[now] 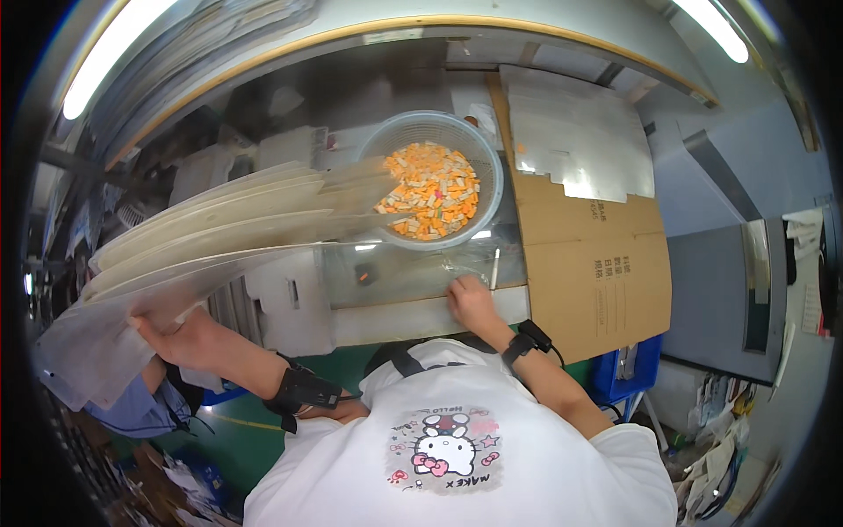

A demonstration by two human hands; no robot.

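Observation:
On the left, my left hand (176, 340) is closed on the near edge of a translucent plastic sheet (224, 268), the closest of several fanned out over the table. Their far ends reach toward a pale blue round basket (494, 189), overlapping its left side in this view. Small orange and tan blocks (435, 186) fill the basket, with a pink piece among them. My right hand (471, 300) rests by the table's front edge, fingers curled in; whatever they may hold is hidden. Just right of it lies a slim white pen-like stick (495, 268).
A flattened brown cardboard box (580, 263) covers the table's right part, with grey-silver sheets (575, 132) on its far end. Above the back runs a shelf with a yellowish edge (421, 21). A blue bin (625, 364) stands below on the right.

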